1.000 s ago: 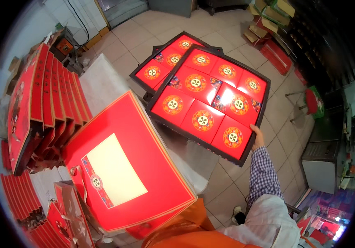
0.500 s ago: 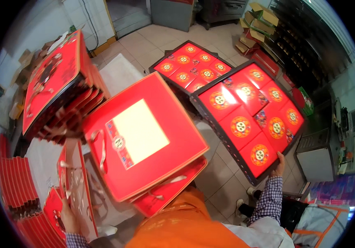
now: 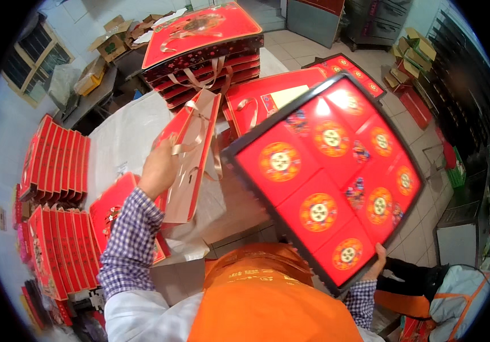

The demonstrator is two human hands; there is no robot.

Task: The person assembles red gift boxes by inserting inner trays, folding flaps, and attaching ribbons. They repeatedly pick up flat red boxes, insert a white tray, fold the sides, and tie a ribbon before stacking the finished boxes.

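My right hand [image 3: 377,263] grips the lower right edge of a dark-rimmed tray [image 3: 327,196]. The tray is tilted and full of red square packs with round gold-and-orange medallions. Over at the left, my left hand [image 3: 159,170] is closed on the upper edge of a red gift box [image 3: 195,165], which stands on its side with pale ribbon handles; the fingertips are partly hidden. Just under that wrist a flat red gift box [image 3: 114,208] lies on the covered table [image 3: 120,137]. Partly behind the tray is another red gift box [image 3: 245,94] with a cream panel.
A stack of red gift boxes [image 3: 202,43] with ribbons stands at the far side of the table. Rows of upright red boxes [image 3: 57,162] line the left. Beyond my tray sits a second filled tray [image 3: 365,77]. A co-worker [image 3: 456,302] is close by at the right.
My view has swung left. The tray in my right hand has come inward, now covering part of the cream-panelled box. My left hand stays on the standing box.
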